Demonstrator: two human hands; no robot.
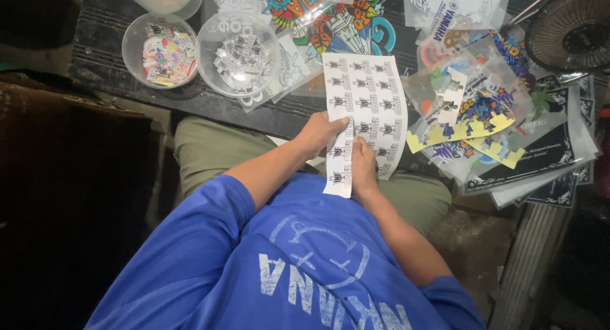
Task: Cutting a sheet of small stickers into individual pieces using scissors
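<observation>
Bowls: two round clear plastic bowls (198,47), far left, hold small cut stickers.
Left hand (319,131): my fingers pinch the sheet's left edge.
Sheet: flat white glossy sticker sheet (368,107), black printed rows, over my lap.
Right hand (363,168): closed on its lower strip.

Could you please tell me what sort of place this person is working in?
Probably a small sticker-making workspace. Both hands, left hand and right hand, hold a printed sticker sheet; two clear bowls hold cut stickers, and colourful sticker sheets lie piled nearby.
</observation>
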